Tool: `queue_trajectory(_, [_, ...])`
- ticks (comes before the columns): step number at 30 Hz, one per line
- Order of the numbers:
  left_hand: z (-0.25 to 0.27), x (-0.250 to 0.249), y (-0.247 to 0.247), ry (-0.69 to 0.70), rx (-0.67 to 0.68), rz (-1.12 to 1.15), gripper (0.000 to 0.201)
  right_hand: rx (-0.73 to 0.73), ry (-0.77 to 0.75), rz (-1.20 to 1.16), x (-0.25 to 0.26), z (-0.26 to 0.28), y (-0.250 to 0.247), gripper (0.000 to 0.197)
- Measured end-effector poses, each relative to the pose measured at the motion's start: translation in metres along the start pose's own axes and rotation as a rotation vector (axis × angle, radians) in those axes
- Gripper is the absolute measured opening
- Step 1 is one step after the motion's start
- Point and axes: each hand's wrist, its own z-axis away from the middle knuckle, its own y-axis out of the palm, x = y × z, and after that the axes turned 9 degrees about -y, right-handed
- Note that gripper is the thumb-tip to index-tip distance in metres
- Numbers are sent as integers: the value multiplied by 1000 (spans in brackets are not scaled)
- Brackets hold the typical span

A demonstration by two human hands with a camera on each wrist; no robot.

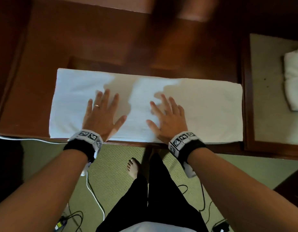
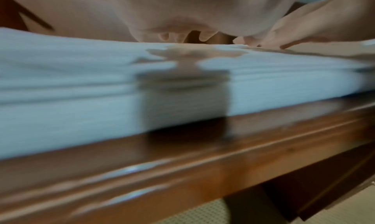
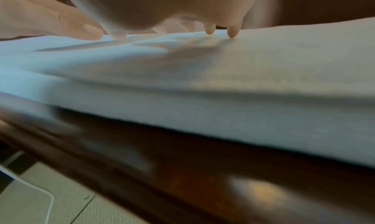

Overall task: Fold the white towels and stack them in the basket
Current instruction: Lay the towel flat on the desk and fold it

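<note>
A white towel [image 1: 203, 111] folded into a long strip lies flat along the near edge of the dark wooden table [image 1: 44, 64]. My left hand [image 1: 103, 111] presses on it left of centre, fingers straight and spread. My right hand [image 1: 166, 114] presses beside it, right of centre, also flat with spread fingers. The wrist views show the towel [image 2: 81, 86] [image 3: 263, 83] from its near edge, with my left hand's fingertips [image 2: 164, 35] and my right hand's fingertips [image 3: 232, 32] touching its top. No basket is in view.
A crumpled white towel [image 1: 294, 81] lies on a beige surface [image 1: 265, 106] at the right. Cables [image 1: 94, 198] run over the green carpet by my bare foot [image 1: 133, 166]. Bare table top stretches behind the towel.
</note>
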Motion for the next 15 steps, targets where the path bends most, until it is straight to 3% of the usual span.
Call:
queue_trajectory(2, [-6,-39,6,69,-1,-13,81,24,41,1,-5,-14,9,71])
queue_trajectory(5, [-11,-70,20,42,17,37,78,20,106,48,-38,-6,18,72])
queue_trajectory(8, [-11,-75,31,3,-22,71,80,43,146,76,-97,39,21,74])
queue_trajectory(11, [-13,-76,34,-12,-28,69,83,69,382,39,-159,97,13,78])
queue_trajectory(15, [-15,-74,33,-16,-41,67,86,14,470,-37,-179,119,4,73])
